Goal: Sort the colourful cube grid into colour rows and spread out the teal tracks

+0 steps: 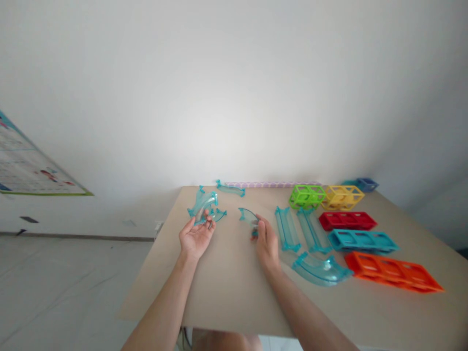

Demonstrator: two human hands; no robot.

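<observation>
My left hand [197,238] is turned palm up with its thumb and fingers apart, the fingers a little curled. Just beyond its fingertips is a clear teal curved track piece [208,201], overlapping other such pieces; whether the fingertips touch it I cannot tell. My right hand [267,241] grips a small curved clear teal track piece [248,215] between thumb and fingers, its free end pointing left. Beside that hand lie two straight teal track pieces [287,229] and a wider curved track piece [321,269].
Farther back lies another teal track piece [230,189], near a purple patterned strip [270,185] along the wall. On the right stand green [307,196], yellow [342,197], red [347,221], blue [361,241] and orange [393,273] open-framed blocks. The table [234,297] ends at the left.
</observation>
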